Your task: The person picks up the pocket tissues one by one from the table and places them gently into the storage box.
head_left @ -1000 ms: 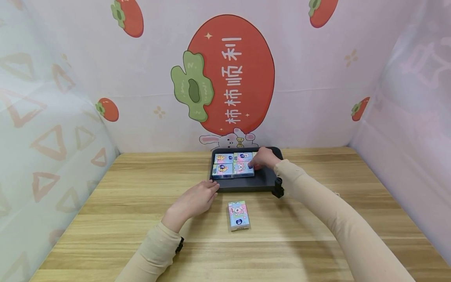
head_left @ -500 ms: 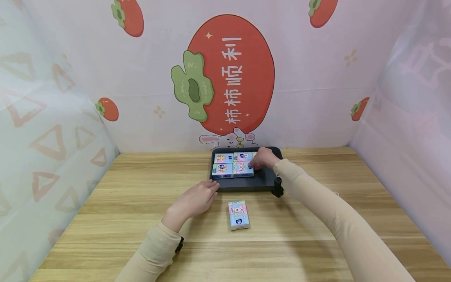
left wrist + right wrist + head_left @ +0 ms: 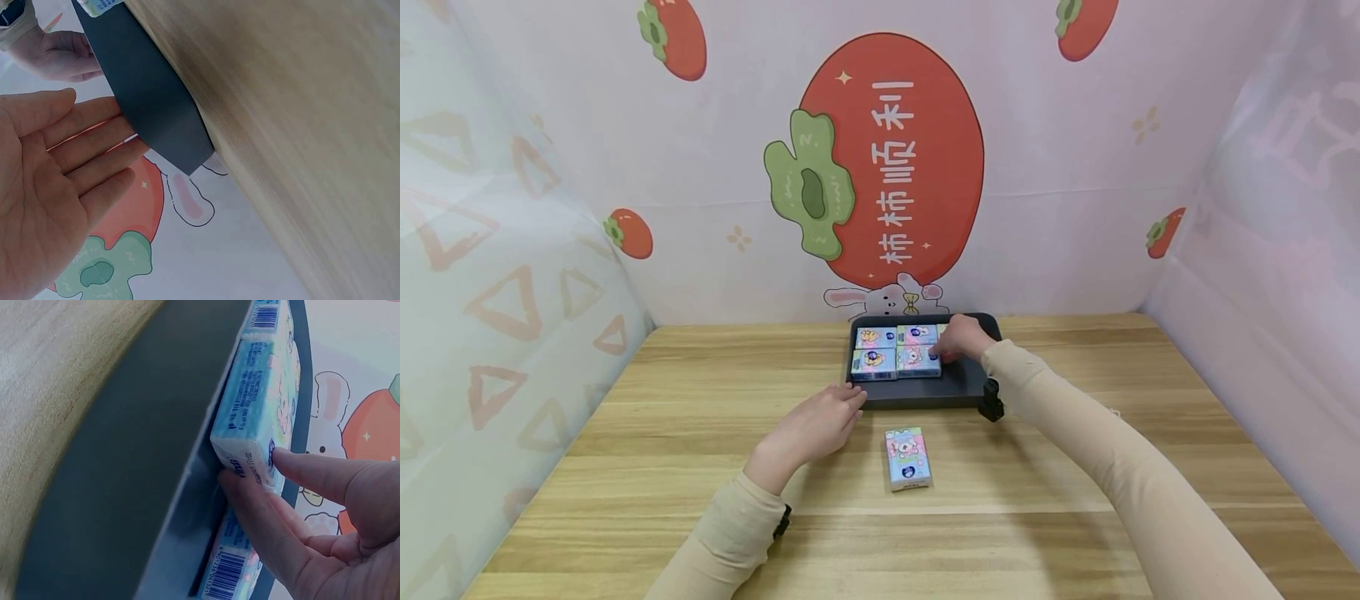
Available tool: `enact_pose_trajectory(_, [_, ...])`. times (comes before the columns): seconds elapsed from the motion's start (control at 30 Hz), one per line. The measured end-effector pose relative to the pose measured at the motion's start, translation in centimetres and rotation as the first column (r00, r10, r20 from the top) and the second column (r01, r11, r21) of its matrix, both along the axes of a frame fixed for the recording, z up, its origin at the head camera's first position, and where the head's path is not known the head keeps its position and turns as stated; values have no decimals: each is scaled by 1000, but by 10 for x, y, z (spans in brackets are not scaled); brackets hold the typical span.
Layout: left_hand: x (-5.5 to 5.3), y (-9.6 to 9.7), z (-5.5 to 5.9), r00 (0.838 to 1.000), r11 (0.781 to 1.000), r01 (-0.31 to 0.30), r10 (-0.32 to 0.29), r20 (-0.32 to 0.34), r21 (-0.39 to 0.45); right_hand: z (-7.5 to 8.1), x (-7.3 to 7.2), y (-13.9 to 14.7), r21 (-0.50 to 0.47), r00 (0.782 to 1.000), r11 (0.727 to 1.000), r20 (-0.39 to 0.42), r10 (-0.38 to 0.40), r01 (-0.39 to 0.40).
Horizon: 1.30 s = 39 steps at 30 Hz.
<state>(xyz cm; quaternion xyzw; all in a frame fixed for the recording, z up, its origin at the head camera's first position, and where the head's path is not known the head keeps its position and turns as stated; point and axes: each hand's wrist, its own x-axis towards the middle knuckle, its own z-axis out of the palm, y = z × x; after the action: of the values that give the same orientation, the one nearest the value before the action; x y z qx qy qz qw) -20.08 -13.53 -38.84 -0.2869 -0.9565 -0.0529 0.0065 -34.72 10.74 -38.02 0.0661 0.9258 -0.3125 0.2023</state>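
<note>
In the head view, several pastel tissue packs lie in a dark grey tray (image 3: 917, 403) at the back of the table. My right hand (image 3: 962, 335) is over the tray's right half. Its thumb rests on top of the front-row tissue pack (image 3: 244, 406), and its forefinger lies against that pack's end, pinching the corner. The other fingers bend behind the forefinger. My left hand (image 3: 816, 423) lies with straight fingers, their tips at the tray's front left corner; the left wrist view shows the palm bare. Another tissue pack (image 3: 908, 460) lies flat on the table in front of the tray.
The wooden table (image 3: 700, 367) runs back to a printed cloth backdrop (image 3: 1060, 208), with cloth sides left and right. Behind my right hand, part of one more tissue pack (image 3: 228, 565) shows in the tray.
</note>
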Motion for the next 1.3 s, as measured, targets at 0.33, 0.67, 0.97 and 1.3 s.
enact_pose_trajectory(0.33, [1,0,0,1000,1000,-3,3,-6,-8,-2,0,-1,20,1000,1000,-13,1,-1])
enact_pose_trajectory(0.67, [1,0,0,1000,1000,-12,12,3,-7,-7,-5,-2,9,1000,1000,-6,-10,11])
enact_pose_trajectory(0.97, [1,0,0,1000,1000,-10,10,0,-5,-8,-5,-2,17,1000,1000,-11,21,-21])
enact_pose_trajectory(1.3, [1,1,0,1000,1000,-8,8,-1,-3,-6,-2,3,-9,999,1000,-36,30,-30])
